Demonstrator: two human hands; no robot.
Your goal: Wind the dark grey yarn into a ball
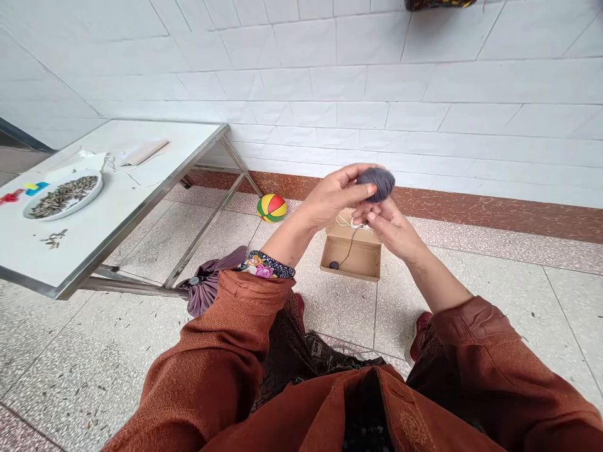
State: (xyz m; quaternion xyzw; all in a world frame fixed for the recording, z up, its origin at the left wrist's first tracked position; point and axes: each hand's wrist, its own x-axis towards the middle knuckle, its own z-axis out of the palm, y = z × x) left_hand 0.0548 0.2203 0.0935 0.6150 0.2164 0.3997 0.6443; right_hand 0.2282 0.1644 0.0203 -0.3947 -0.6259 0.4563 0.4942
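My left hand (340, 191) is wrapped around a dark grey ball of yarn (379, 183), with the thumb lying across its front. My right hand (393, 229) is just below the ball, its fingers curled with the thumb against them around the yarn. From these fingers a strand of yarn (350, 246) runs down to a small dark ball of yarn (334, 265). That small ball lies in the left front corner of an open cardboard box (355, 272) on the floor. A thin white cord (346, 221) shows by the raised lid, partly hidden by my hands.
At the left stands a metal-framed white table (127, 207) with a plate (100, 185) of sunflower seeds. A striped ball (272, 208) lies near the wall. A purple cloth bundle (211, 282) is beside the table leg. Bits litter the tiled floor (113, 351).
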